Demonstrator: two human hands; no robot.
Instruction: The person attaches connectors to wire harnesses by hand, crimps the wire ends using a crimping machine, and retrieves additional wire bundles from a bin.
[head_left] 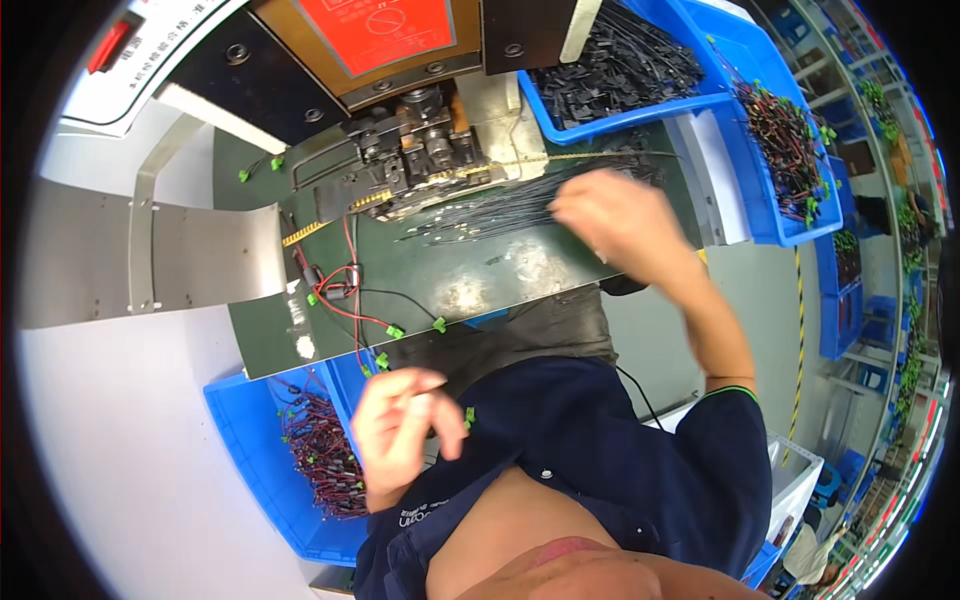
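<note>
Green bench [500,268] lies under outstretched right hand [625,222], left hand [403,428] half-curled.

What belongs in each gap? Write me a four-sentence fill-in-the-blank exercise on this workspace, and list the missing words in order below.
1. The wires nearest the right hand are coloured ____.
2. The bench under those wires has a top coloured ____.
3. The bin nearest the left hand is coloured ____.
4. In the picture, the tray nearest the machine lies to its ____.

Missing words: black; green; blue; right.
</note>
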